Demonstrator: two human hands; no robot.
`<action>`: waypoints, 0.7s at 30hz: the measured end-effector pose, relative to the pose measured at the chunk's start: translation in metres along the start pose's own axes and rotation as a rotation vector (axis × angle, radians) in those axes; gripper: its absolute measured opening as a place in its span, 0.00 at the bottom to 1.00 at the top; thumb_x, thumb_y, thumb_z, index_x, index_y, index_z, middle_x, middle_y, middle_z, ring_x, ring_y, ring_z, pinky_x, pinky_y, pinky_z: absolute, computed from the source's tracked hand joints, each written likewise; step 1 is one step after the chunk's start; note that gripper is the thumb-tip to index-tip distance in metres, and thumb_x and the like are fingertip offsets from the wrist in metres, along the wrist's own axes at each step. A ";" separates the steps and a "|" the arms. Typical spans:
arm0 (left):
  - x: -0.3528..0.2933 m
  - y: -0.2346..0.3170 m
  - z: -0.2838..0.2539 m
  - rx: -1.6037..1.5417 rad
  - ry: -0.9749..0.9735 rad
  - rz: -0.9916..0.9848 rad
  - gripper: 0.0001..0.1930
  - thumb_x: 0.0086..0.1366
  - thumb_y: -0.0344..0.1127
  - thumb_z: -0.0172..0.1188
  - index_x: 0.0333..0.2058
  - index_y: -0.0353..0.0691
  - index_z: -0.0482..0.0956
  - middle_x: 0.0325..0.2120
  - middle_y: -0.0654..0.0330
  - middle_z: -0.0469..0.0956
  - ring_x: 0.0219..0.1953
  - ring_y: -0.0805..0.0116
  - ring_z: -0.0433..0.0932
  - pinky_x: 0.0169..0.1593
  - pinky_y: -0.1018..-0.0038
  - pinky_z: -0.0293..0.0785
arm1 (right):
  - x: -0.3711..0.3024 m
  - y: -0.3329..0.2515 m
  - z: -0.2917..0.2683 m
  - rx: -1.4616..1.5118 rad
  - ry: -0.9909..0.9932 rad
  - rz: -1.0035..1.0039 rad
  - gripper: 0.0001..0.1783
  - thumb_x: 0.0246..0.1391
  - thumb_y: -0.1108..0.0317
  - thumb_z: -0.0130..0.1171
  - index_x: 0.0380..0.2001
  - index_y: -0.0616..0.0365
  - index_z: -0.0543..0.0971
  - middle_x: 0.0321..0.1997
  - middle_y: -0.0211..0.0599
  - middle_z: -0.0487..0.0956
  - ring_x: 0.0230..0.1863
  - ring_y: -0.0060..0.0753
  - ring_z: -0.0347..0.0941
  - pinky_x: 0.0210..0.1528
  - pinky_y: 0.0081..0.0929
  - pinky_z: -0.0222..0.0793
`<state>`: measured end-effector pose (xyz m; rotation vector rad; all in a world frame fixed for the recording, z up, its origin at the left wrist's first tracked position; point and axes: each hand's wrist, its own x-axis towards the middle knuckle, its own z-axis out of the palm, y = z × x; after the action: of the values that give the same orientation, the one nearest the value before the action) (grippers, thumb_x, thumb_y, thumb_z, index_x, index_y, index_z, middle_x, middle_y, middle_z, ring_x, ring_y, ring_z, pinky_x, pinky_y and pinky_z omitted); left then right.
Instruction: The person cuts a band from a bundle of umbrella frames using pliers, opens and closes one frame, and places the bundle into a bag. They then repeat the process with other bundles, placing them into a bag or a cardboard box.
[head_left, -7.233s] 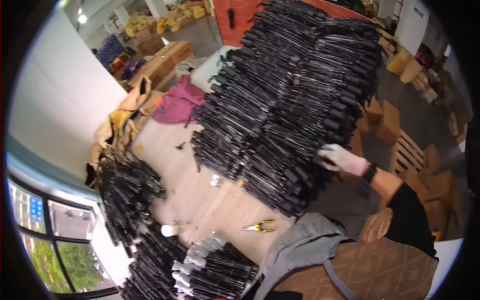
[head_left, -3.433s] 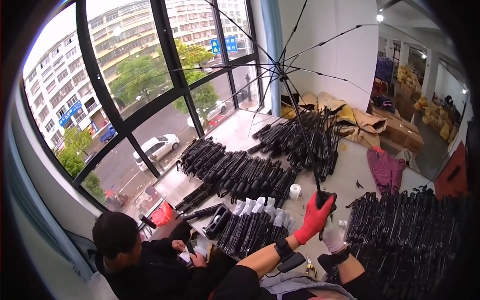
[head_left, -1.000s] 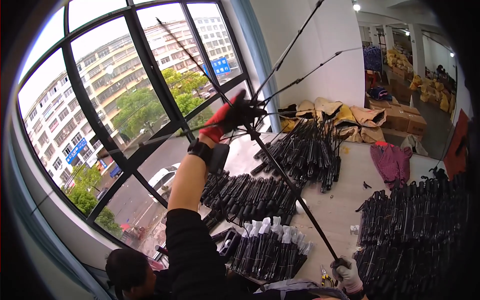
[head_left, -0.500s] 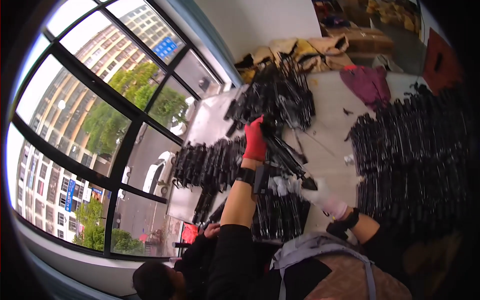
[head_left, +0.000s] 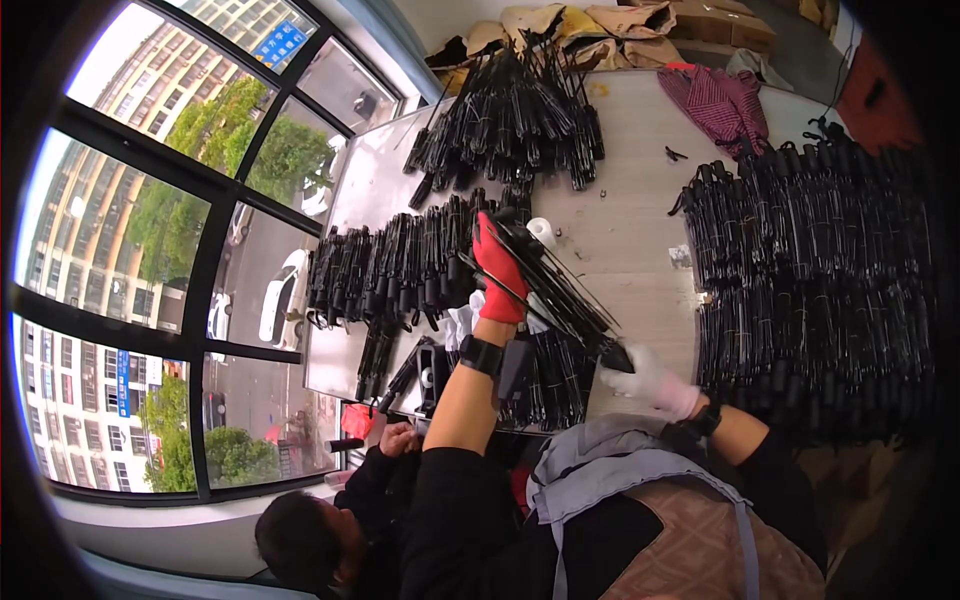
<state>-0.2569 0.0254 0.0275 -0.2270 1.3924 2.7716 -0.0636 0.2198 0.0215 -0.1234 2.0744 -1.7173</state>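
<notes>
A black folding umbrella frame (head_left: 562,300) with thin loose ribs slants between my two hands above the table. My left hand (head_left: 500,272), in a red glove, is closed round its upper part. My right hand (head_left: 652,382), in a white glove, grips the lower end by the dark handle (head_left: 614,357). Some fingers of both hands are hidden by the frame. Beneath and left of my left hand lies a row of similar black umbrella frames (head_left: 400,255). Another stack of frames (head_left: 550,385) lies under my left wrist, near the table's front edge.
A loose fanned pile of umbrella frames (head_left: 510,120) lies at the far side. Large stacked bundles (head_left: 800,280) fill the right. A white roll (head_left: 540,232), a purple checked cloth (head_left: 720,105) and brown sacks (head_left: 560,25) are around. Another person (head_left: 305,540) sits at lower left by the window.
The view has shifted, so the table's things appear higher and further left. My hands have drawn back from the far pile with the umbrella frame. The white roll now shows.
</notes>
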 end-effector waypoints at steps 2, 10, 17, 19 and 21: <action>-0.015 -0.013 -0.005 -0.009 -0.012 -0.044 0.24 0.70 0.56 0.44 0.45 0.38 0.71 0.18 0.64 0.70 0.15 0.70 0.69 0.20 0.73 0.71 | -0.011 0.009 -0.029 -0.179 -0.161 -0.006 0.12 0.49 0.64 0.60 0.31 0.62 0.75 0.21 0.27 0.74 0.22 0.23 0.70 0.24 0.26 0.65; -0.072 -0.022 0.043 0.066 -0.170 -0.162 0.18 0.70 0.47 0.48 0.50 0.41 0.69 0.39 0.55 0.75 0.27 0.58 0.76 0.30 0.63 0.77 | -0.021 0.103 -0.086 0.239 0.242 -0.239 0.23 0.65 0.60 0.50 0.55 0.65 0.68 0.49 0.35 0.77 0.52 0.26 0.71 0.54 0.22 0.67; -0.068 -0.014 0.051 -0.076 -0.364 -0.269 0.19 0.70 0.41 0.50 0.56 0.42 0.66 0.54 0.56 0.70 0.49 0.55 0.72 0.51 0.59 0.69 | -0.020 0.062 -0.018 0.770 -0.333 0.013 0.28 0.57 0.52 0.60 0.52 0.63 0.70 0.41 0.36 0.77 0.43 0.28 0.74 0.48 0.27 0.72; -0.062 -0.012 0.044 -0.120 -0.385 -0.274 0.20 0.70 0.41 0.49 0.58 0.43 0.65 0.56 0.57 0.68 0.53 0.57 0.69 0.56 0.60 0.65 | -0.040 0.058 -0.028 0.733 -0.320 0.085 0.31 0.55 0.50 0.62 0.53 0.62 0.70 0.40 0.37 0.78 0.42 0.31 0.76 0.48 0.30 0.73; -0.056 -0.018 0.034 -0.166 -0.413 -0.283 0.21 0.70 0.41 0.48 0.59 0.43 0.64 0.58 0.57 0.67 0.58 0.59 0.66 0.60 0.61 0.60 | -0.060 0.063 -0.039 0.812 -0.165 0.086 0.26 0.55 0.53 0.63 0.48 0.61 0.72 0.35 0.33 0.77 0.34 0.27 0.75 0.40 0.27 0.74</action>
<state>-0.2034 0.0661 0.0414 0.1307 0.9529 2.5092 -0.0117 0.2896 -0.0171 0.0745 1.1254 -2.2531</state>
